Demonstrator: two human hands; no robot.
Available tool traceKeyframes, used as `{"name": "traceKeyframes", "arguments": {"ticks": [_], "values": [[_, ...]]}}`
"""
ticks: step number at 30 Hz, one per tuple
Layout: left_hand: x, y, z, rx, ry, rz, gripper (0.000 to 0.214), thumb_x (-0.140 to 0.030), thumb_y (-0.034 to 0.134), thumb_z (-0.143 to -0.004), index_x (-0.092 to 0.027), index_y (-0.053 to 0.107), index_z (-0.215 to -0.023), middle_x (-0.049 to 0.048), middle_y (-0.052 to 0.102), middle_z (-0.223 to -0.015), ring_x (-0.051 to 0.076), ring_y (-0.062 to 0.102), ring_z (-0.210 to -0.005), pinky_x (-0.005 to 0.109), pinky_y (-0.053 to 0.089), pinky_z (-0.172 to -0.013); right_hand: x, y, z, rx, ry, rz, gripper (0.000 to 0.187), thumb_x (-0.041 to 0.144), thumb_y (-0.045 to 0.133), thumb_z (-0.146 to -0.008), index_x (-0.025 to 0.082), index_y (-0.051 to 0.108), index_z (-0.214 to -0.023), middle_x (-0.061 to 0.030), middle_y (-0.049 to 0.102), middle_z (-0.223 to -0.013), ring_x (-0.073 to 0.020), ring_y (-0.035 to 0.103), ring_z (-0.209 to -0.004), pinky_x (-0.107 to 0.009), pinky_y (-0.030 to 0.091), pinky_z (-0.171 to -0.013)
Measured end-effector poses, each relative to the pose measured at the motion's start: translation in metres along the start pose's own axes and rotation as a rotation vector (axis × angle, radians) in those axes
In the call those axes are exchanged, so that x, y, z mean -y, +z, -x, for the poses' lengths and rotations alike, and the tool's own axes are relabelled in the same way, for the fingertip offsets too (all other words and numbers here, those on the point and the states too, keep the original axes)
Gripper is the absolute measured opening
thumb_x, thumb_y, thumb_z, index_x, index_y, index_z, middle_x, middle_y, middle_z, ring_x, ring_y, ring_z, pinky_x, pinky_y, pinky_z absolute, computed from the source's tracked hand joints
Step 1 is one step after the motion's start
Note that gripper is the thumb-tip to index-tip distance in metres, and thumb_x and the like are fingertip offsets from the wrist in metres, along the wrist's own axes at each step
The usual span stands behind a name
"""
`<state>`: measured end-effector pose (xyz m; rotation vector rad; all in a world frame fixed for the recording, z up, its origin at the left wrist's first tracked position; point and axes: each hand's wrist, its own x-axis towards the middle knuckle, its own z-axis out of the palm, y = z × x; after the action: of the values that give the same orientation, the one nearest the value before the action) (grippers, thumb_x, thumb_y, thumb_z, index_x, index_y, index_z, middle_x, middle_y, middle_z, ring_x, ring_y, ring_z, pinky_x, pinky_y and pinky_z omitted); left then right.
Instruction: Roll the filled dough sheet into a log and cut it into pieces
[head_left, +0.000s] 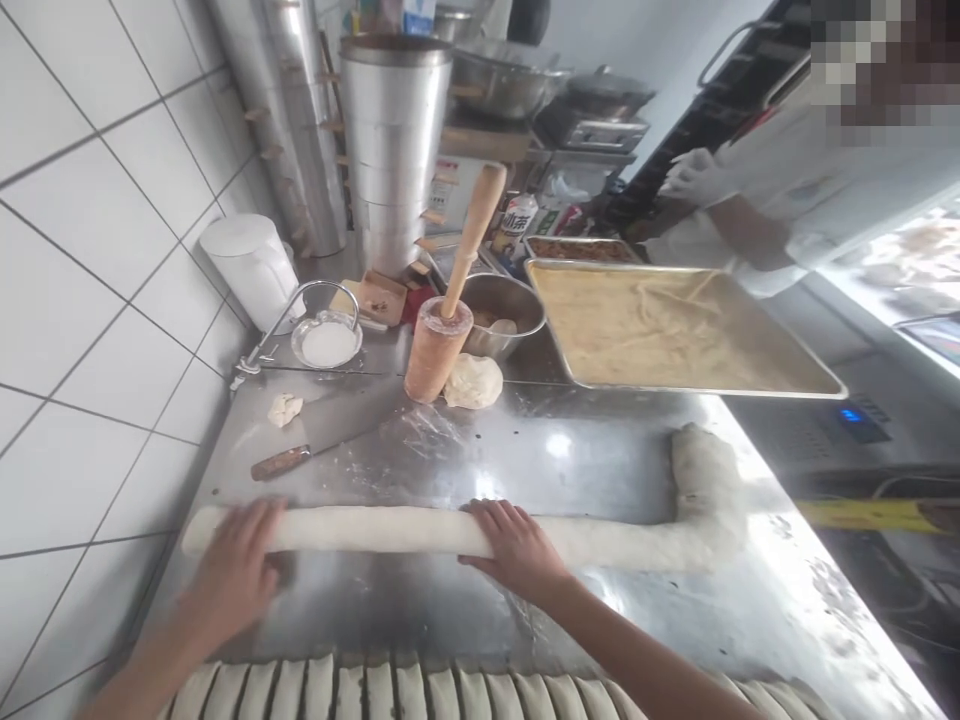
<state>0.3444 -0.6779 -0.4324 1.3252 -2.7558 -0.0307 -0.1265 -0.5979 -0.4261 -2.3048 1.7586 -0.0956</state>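
Dough rope (390, 530): long, pale, lying across near part of SS counter (570, 470); L end near tiled wall (97, 300), R end bends toward far side in a thicker stub.
L hand (236, 565): palm down on L part of rope; fingers (259, 525) flat, a bit spread, not clenched, no grip.
R hand (514, 550): palm down on rope around mid-length; fingers (487, 520) lie loose over top, released.
Cut dough strips (375, 692): tight row along near edge, just below hands, partly out of frame.
Cleaver (330, 425): flat on counter past L hand, wood handle toward wall, tip toward tub.
Dough bits: small scrap (285, 408) just beyond cleaver; bigger lump (472, 382) beside tub.
Tub (436, 350): pinkish, upright, wooden stick (472, 235) tilted inside it; SS bowl (510, 315) just behind.
Tray: big steel tray (675, 388) to R, holding yellowish paste (660, 325); smaller tray of brown filling (581, 250) behind it.
Wall side: white jug (251, 270), glass dish of white powder (326, 342), tall stack of steel rings (394, 150).
Co-worker: far R, white sleeve (780, 200), white-gloved hand (694, 175) apart from counter items.
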Motion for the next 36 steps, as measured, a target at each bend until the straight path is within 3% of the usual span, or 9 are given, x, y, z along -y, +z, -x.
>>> {"name": "traceKeyframes", "arguments": {"ticks": [4,7,13,16,21,26,29,34,36], "values": [[-0.114,0.007,-0.082,0.081,0.124,0.183,0.076,-0.059,0.064,-0.092,-0.018,0.045,-0.154,0.0180,0.063,-0.140,0.037,0.060,-0.125,0.052,0.046,-0.106,0.000,0.007,-0.002,-0.016,-0.074,-0.014,0.078,0.070,0.075,-0.080,0.019,0.055,-0.136,-0.0152,0.067,-0.122,-0.0341,0.062,-0.104,-0.049,0.053,-0.087],[-0.150,0.017,-0.115,0.168,0.237,0.156,0.053,-0.056,0.065,-0.094,-0.019,0.062,-0.132,0.0150,0.070,-0.118,0.032,0.065,-0.105,0.047,0.050,-0.091,0.000,0.010,-0.003,0.020,-0.171,0.039,0.073,0.061,0.077,-0.084,0.018,0.054,-0.139,-0.0150,0.068,-0.122,-0.0328,0.064,-0.102,-0.046,0.054,-0.084],[-0.105,0.024,-0.086,0.099,0.246,-0.038,0.069,-0.069,0.060,-0.093,-0.022,0.055,-0.143,0.0160,0.067,-0.133,0.035,0.062,-0.119,0.050,0.047,-0.100,-0.101,-0.019,0.065,-0.002,0.011,-0.018,0.082,0.073,0.073,-0.080,0.019,0.054,-0.140,-0.0164,0.065,-0.132,-0.0367,0.061,-0.116,-0.053,0.051,-0.098],[-0.080,0.029,-0.072,0.055,0.290,-0.116,0.053,-0.059,0.061,-0.096,-0.023,0.061,-0.135,0.0136,0.072,-0.125,0.033,0.067,-0.111,0.048,0.049,-0.099,-0.156,-0.029,0.102,0.022,-0.023,-0.006,0.074,0.067,0.069,-0.088,0.017,0.055,-0.141,-0.0172,0.066,-0.130,-0.0348,0.063,-0.114,-0.050,0.051,-0.096],[-0.048,0.041,-0.060,0.028,0.352,-0.123,0.046,-0.043,0.059,-0.094,-0.032,0.060,-0.138,0.0080,0.075,-0.118,0.031,0.071,-0.103,0.047,0.055,-0.091,-0.191,-0.039,0.127,0.049,-0.055,-0.007,0.062,0.057,0.066,-0.094,0.018,0.056,-0.141,-0.0162,0.067,-0.130,-0.0320,0.064,-0.110,-0.047,0.052,-0.090],[-0.049,0.030,-0.055,0.043,0.170,-0.013,0.075,-0.055,0.050,-0.093,-0.050,0.019,-0.162,-0.0002,0.076,-0.121,0.037,0.070,-0.110,0.064,0.056,-0.091,-0.225,-0.052,0.156,0.017,-0.013,-0.035,0.084,0.074,0.066,-0.085,0.017,0.053,-0.145,-0.0182,0.065,-0.131,-0.0362,0.060,-0.117,-0.054,0.047,-0.100],[-0.125,0.022,-0.078,0.078,0.194,0.008,0.085,-0.062,0.058,-0.091,-0.041,0.021,-0.165,0.0060,0.068,-0.141,0.037,0.065,-0.121,0.061,0.053,-0.101,-0.252,-0.057,0.174,0.029,-0.018,-0.023,0.085,0.077,0.065,-0.084,0.015,0.056,-0.141,-0.0185,0.067,-0.128,-0.0352,0.062,-0.112,-0.053,0.047,-0.099],[-0.348,0.034,-0.177,0.011,0.315,0.175,0.085,-0.074,0.060,-0.089,-0.018,0.047,-0.152,0.0191,0.066,-0.138,0.037,0.063,-0.121,0.050,0.052,-0.100,-0.277,-0.060,0.185,0.087,-0.053,-0.005,0.078,0.077,0.058,-0.089,0.015,0.056,-0.137,-0.0168,0.068,-0.125,-0.0315,0.066,-0.104,-0.046,0.049,-0.091],[-0.406,0.040,-0.211,0.068,0.287,0.174,0.073,-0.076,0.062,-0.086,-0.015,0.066,-0.128,0.0183,0.070,-0.113,0.035,0.065,-0.101,0.049,0.053,-0.088,-0.287,-0.062,0.189,0.130,-0.065,0.007,0.067,0.068,0.059,-0.093,0.016,0.058,-0.135,-0.0153,0.069,-0.121,-0.0300,0.067,-0.100,-0.044,0.050,-0.088]]}}
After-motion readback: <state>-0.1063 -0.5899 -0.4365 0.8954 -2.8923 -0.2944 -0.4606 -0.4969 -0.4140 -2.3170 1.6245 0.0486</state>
